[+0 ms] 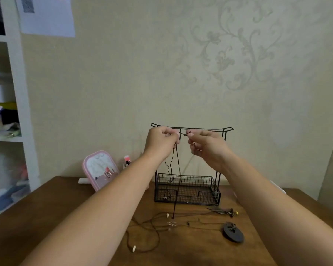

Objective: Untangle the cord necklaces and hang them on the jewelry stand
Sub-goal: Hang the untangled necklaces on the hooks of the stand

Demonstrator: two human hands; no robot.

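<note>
The table (65,204) carried the stand (192,129) near its far edge, its top bar running left to right just behind my raised hands. My left hand (161,143) pinched one end of a cord (178,164), and my right hand (206,144) pinched the other end, fingers curled, with a small knot (185,134) stretched between them right at bar height. The cord hung straight down from my left hand, in front of the stand's basket (188,189), to its pendant (172,223) near the table. The bar lay just beyond both hands, about equally near each. More cords (148,233) sprawled loose toward the near edge, and a dark disc (233,232) lay to their right.
</note>
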